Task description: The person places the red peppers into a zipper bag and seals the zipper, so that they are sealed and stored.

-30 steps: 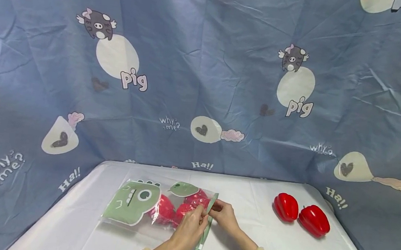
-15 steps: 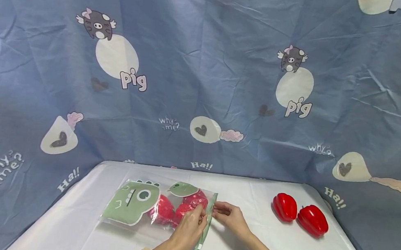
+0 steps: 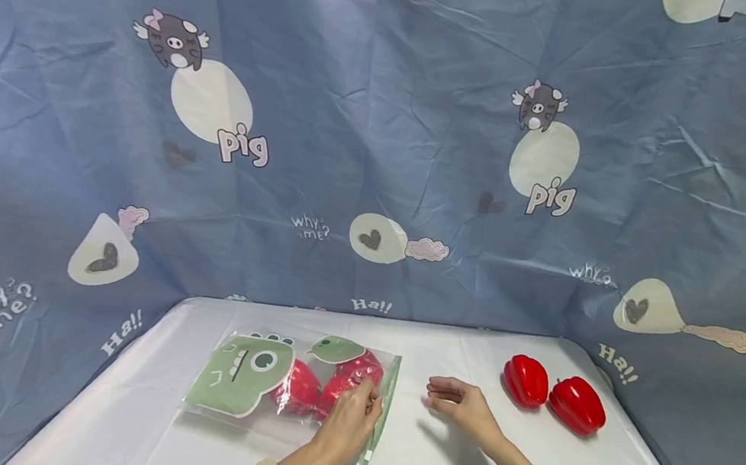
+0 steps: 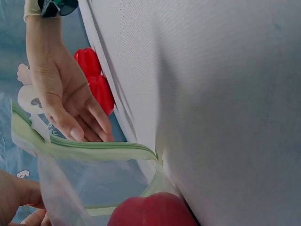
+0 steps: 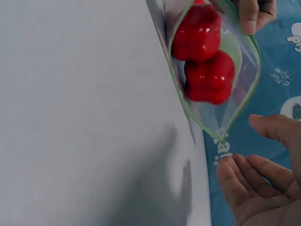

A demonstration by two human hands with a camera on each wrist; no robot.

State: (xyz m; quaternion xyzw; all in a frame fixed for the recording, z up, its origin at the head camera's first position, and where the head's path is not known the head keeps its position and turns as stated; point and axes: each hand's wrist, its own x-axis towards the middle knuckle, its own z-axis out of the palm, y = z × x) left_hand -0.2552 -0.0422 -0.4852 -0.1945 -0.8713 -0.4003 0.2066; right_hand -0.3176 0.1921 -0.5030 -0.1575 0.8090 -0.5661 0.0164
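Head view: left hand (image 3: 349, 418) is pinching the clear, green-printed plastic bag (image 3: 231, 385) by its rim (image 3: 390, 388) on the white desk (image 3: 449, 352); right hand (image 3: 465, 408) is hovering empty near it, fingers parted. Lifting evenly should hold the rim wide.

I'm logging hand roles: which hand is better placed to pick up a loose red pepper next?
Probably the right hand: it holds nothing and is nearer the loose red peppers. The left hand pinches the bag.
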